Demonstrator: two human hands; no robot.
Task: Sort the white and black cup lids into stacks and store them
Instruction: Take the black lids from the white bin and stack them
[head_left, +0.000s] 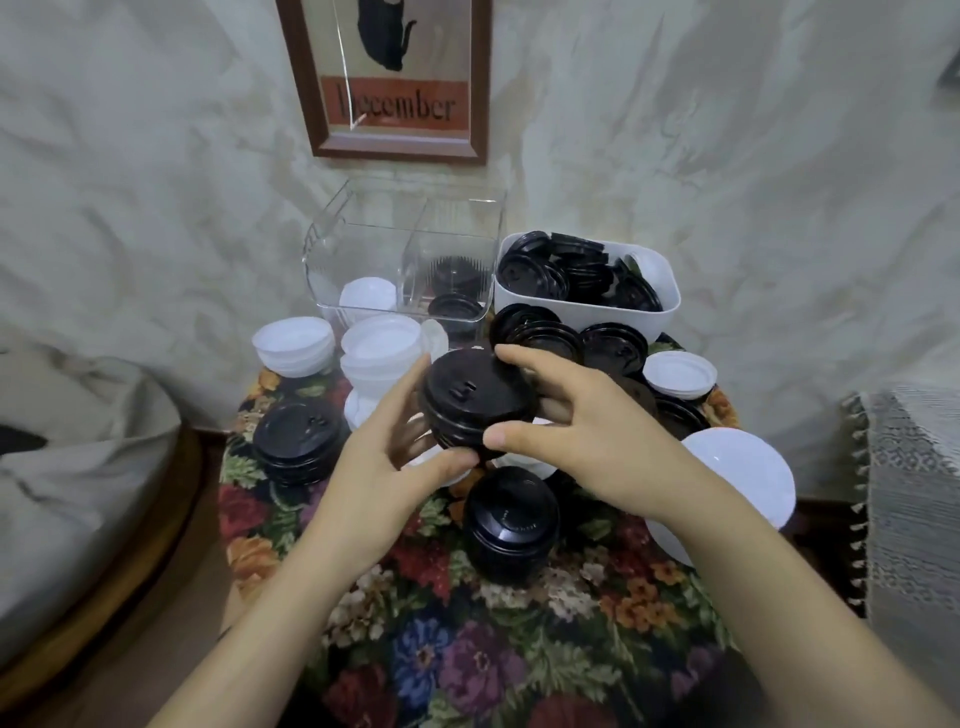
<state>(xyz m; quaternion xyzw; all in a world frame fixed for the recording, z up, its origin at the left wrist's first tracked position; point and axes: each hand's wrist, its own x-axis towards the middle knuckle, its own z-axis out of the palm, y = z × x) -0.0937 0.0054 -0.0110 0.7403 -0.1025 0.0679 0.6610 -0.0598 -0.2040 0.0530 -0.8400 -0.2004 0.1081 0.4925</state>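
The left hand (384, 454) and right hand (587, 441) grip a stack of black lids (470, 397) between curled fingers, held over the flowered surface (519, 649).

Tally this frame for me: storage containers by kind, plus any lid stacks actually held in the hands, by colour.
Clear divided bin: 1
White tub: 1
Black lid stack, held between left hand and right hand: 1
Total: 3

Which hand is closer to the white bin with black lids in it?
Right. The right hand grips the black lid stack just in front of the white bin; the left hand holds the stack's other side, farther left.
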